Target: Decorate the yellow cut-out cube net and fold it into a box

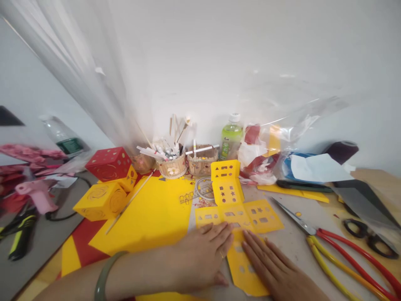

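A yellow cardstock box net, cross-shaped and punched with small stars, circles, triangles and other shapes, lies on the work surface. Its two far panels tilt upward at the folds. My left hand rests flat with fingers stretched over the net's left middle part. On the near panel lies my right hand, also flat, fingers extended. Neither hand grips anything. Left of the net is a large sheet of yellow paper, partly beneath my left forearm. A patterned ruler and a grey ring sit just beyond the net.
Large scissors with red and yellow handles and black-handled scissors lie right. Left are a yellow box, a red box and a pink glue gun. A pen holder and green bottle stand behind.
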Motion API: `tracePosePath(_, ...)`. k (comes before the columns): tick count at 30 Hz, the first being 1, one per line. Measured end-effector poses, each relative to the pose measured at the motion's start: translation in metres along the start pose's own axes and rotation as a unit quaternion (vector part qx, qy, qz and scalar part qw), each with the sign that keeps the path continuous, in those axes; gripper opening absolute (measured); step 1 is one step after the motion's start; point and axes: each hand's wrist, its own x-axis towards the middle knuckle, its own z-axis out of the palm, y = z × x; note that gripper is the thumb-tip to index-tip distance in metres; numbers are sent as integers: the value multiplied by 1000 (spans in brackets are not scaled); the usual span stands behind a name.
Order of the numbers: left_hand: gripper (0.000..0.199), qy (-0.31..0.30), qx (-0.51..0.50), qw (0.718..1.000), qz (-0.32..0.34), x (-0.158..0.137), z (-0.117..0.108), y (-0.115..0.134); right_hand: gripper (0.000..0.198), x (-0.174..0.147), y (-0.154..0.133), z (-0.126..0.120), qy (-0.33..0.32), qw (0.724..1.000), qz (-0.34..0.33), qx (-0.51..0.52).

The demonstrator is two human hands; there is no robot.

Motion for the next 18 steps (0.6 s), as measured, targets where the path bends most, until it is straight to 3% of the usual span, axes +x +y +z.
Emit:
tracePosePath(4,80,41,21,999,-2,-4,-5,-9,72,-1,3,0,-9,1000,16,2)
tracePosePath(7,66,126,91,984,-84,-15,-20,-36,69,-2,6,-3,3,999,15,41)
tracePosePath(9,46,245,146,945,-159,-29,-35,-61,67,-3,6,-10,24,996,35,80)
tracePosePath(11,40,360,189,884,-231,-44,-51,-87,68,-2,7,-18,33,990,68,117)
tracePosePath(13,35,419,205,825,-318,-56,-65,-108,64,-2,9,-24,38,986,84,140)
tracePosePath(15,34,405,198,809,-378,-62,-75,-121,60,-3,12,-26,27,984,84,153)
tracePosePath(18,33,349,133,829,-417,-59,-82,-130,53,-3,14,-25,-6,983,83,163)
